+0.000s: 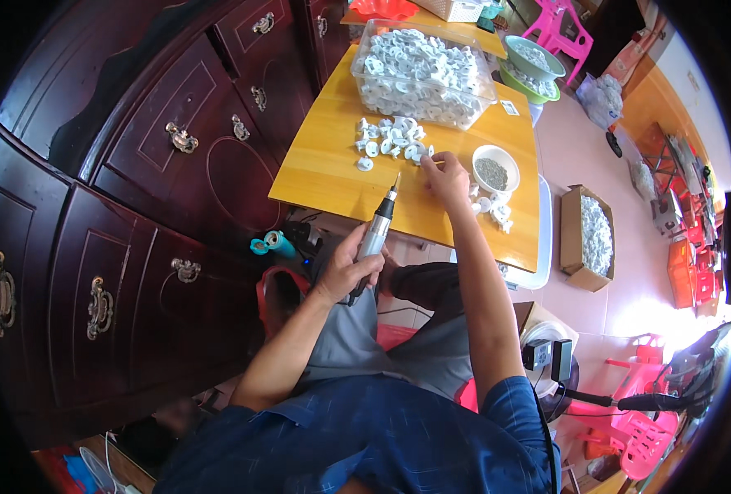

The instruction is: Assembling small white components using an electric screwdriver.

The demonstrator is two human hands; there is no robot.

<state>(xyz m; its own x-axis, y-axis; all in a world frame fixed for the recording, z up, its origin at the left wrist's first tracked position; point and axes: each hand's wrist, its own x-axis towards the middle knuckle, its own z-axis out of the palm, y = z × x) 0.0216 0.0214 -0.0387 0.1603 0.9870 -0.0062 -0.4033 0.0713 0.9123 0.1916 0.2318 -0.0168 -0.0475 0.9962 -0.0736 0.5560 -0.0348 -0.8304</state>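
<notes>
My left hand (349,267) is wrapped round a silver and black electric screwdriver (374,235), whose thin bit points up and away over the near edge of the yellow wooden table (320,165). Over the tabletop, my right hand (446,177) has its fingers pinched on a small white plastic part (430,151), at the right side of a loose pile of like parts (394,134). Just right of that hand sits a white bowl (512,169) with small grey metal pieces, likely screws. Several more white parts (497,210) lie below the bowl.
A clear plastic bin (464,115) heaped with white parts stands at the table's far side. Dark wooden cabinets (193,156) line the left. On the floor to the right are a cardboard box (574,247) of white parts and pink plastic chairs (645,436). Stacked basins (547,70) stand far right.
</notes>
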